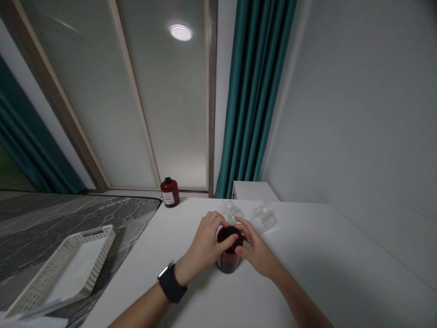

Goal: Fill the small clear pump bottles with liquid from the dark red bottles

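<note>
A dark red bottle with a black cap stands on the white table in front of me. My left hand, with a black watch on its wrist, wraps around the bottle's upper part from the left. My right hand closes on the cap and the bottle's right side, fingertips curled over the top. Both hands touch the bottle. Just behind it stand two clear plastic bottles.
A second dark red bottle with a white label stands at the table's far left corner by the window. A white perforated tray lies on a grey patterned surface to the left. A teal curtain hangs behind.
</note>
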Available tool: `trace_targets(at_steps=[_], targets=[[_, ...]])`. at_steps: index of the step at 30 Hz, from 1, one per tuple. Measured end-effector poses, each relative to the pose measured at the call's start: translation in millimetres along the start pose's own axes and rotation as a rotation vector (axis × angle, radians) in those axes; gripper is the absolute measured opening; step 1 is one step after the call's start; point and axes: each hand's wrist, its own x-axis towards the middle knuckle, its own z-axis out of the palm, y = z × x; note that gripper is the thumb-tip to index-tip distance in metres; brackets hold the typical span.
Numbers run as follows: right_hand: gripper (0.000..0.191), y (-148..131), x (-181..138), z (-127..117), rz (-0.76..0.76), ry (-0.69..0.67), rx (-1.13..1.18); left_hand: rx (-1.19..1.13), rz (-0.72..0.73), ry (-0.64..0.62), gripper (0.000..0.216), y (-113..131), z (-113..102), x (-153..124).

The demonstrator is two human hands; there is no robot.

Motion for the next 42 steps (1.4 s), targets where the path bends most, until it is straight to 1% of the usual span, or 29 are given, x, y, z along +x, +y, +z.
trace_targets(at_steps=[2,4,7,14,16,20,23,27,31,35,37,40,42], targets=[[0.07,0,0,0,-0.004,0.001,-0.015,0.096,0.0,-0.003,0.019,3,-1,1],[0.071,0,0,0,-0.009,-0.003,-0.016,0.115,-0.005,0.006,0.019,6,-1,2],[0.073,1,1,1,-0.015,0.001,-0.001,0.019,-0.007,0.032,0.016,5,0,2],[0.084,2,2,4,0.007,0.05,0.006,-0.272,0.027,0.073,0.012,-6,5,-1],[0.086,2,2,5,0.014,0.052,0.01,-0.319,0.025,0.056,0.01,-8,5,1],[0.091,2,1,6,0.018,0.061,0.018,-0.397,0.026,-0.018,0.009,-10,1,6],[0.094,4,1,7,0.017,0.062,0.048,-0.422,0.033,-0.055,0.009,-13,-1,8],[0.095,6,1,7,0.012,0.05,0.076,-0.431,0.022,-0.056,0.008,-18,0,5],[0.085,7,1,6,0.036,0.06,0.041,-0.415,-0.024,-0.029,0.007,-16,0,0],[0.069,7,1,5,0.068,0.167,-0.061,-0.365,-0.024,-0.03,0.006,-10,-6,-5],[0.057,7,2,6,0.075,0.212,-0.107,-0.329,-0.023,0.002,0.008,-8,-11,-9],[0.036,8,2,10,0.047,0.29,-0.185,-0.307,-0.044,0.059,0.012,-14,-18,-15],[0.029,9,2,14,0.039,0.305,-0.211,-0.32,-0.078,0.069,0.014,-22,-22,-19]])
